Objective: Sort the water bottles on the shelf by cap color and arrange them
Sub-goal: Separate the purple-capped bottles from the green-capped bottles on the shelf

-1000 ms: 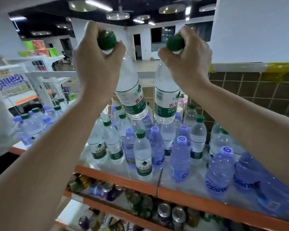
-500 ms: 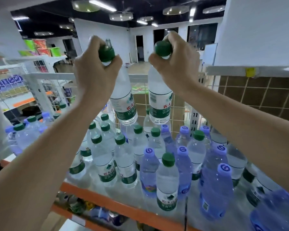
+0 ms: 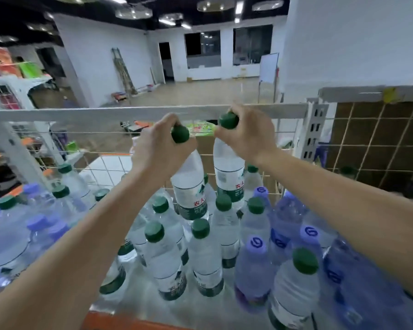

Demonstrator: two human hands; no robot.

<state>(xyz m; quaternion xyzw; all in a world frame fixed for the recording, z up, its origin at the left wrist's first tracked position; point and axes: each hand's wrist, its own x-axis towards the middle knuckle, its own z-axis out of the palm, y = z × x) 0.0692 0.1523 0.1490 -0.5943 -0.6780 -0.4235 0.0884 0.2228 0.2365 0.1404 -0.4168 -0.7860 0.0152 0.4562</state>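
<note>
Bottles with green caps, two of them, are held up over the back of the shelf, one in each hand. Left hand [image 3: 159,148] has its fingers and thumb curled round the neck of the left bottle [image 3: 190,186], just under the green cap [image 3: 180,134]; grip closed on it. Right hand [image 3: 248,136] pinches the neck of the right bottle [image 3: 229,175] the same way, below its green cap [image 3: 228,120]; grip closed on it too. Both bottles hang nearly upright, the left one tilted a little, side by side and close together. Their lower ends sit among the caps of the standing bottles; whether they touch the shelf cannot be told.

Shelf [image 3: 138,306] below carries many more bottles. Green-capped bottles [image 3: 167,260] stand grouped in the middle and toward the left. Purple-capped bottles [image 3: 255,265] with tinted bodies stand toward the right, with one green-capped bottle [image 3: 296,287] in front among them. More purple-capped bottles [image 3: 37,225] lie blurred at the far left, mixed with green caps.

White wire grid [image 3: 110,167] backs the shelf, topped by a white rail [image 3: 81,113]. Orange edge [image 3: 119,321] runs along the shelf front. Beyond, a room with white walls and a bare floor.
</note>
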